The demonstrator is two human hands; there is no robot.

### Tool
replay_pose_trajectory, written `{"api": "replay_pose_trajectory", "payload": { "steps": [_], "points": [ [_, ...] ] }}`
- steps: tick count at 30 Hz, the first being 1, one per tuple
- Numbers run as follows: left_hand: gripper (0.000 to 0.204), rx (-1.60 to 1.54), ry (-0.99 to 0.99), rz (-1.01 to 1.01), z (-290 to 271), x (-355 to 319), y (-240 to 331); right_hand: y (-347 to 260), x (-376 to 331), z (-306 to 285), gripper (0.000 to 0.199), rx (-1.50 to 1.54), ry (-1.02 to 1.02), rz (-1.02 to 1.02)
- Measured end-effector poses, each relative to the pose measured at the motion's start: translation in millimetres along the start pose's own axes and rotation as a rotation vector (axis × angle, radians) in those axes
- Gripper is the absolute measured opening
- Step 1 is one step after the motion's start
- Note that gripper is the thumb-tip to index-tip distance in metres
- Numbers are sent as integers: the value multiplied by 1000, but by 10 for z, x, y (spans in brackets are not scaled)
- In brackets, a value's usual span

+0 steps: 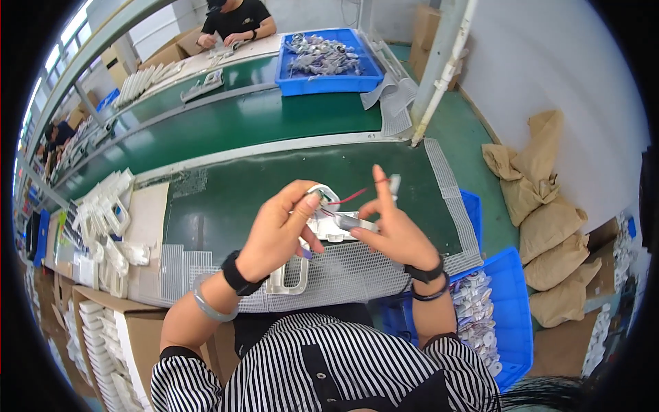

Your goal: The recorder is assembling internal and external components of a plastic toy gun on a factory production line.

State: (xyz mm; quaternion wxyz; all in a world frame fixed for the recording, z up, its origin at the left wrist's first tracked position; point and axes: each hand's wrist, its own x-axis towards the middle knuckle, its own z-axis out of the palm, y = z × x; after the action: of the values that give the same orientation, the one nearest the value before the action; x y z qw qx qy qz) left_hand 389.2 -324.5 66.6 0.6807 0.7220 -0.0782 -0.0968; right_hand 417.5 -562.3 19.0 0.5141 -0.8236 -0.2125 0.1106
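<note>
My left hand (278,220) is closed, thumb and fingers pinching a small white round plastic part (320,189) with wiring inside. Red wire (353,197) runs from that part toward my right hand (398,233). There the thumb and lower fingers grip a small grey cylindrical piece with a pale end (349,222), while the index finger points away from me. A small pale piece (395,185), blurred, shows beside that finger. Beneath both hands lies a white plastic housing (333,229); its looped handle (290,280) rests on the mesh mat nearer me, partly covered by my left hand.
White housings (113,213) are heaped on the left of the green bench (220,206). A blue bin (511,302) of small white parts stands at my right. Across the belt (274,123) are a blue tray (295,86) of parts and a person (240,24) working. Brown sacks (549,226) line the right wall.
</note>
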Motion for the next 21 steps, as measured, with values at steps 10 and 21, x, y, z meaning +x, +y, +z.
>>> {"api": "replay_pose_trajectory", "payload": {
  "steps": [10, 21],
  "points": [
    [39, -523, 280, -242, -261, -257, -1017, 331, 312, 370, 117, -323, -36, -83],
    [39, -594, 467, -278, -669, -257, -1513, 512, 906, 1127, 95, -637, -27, -229]
  ]
}}
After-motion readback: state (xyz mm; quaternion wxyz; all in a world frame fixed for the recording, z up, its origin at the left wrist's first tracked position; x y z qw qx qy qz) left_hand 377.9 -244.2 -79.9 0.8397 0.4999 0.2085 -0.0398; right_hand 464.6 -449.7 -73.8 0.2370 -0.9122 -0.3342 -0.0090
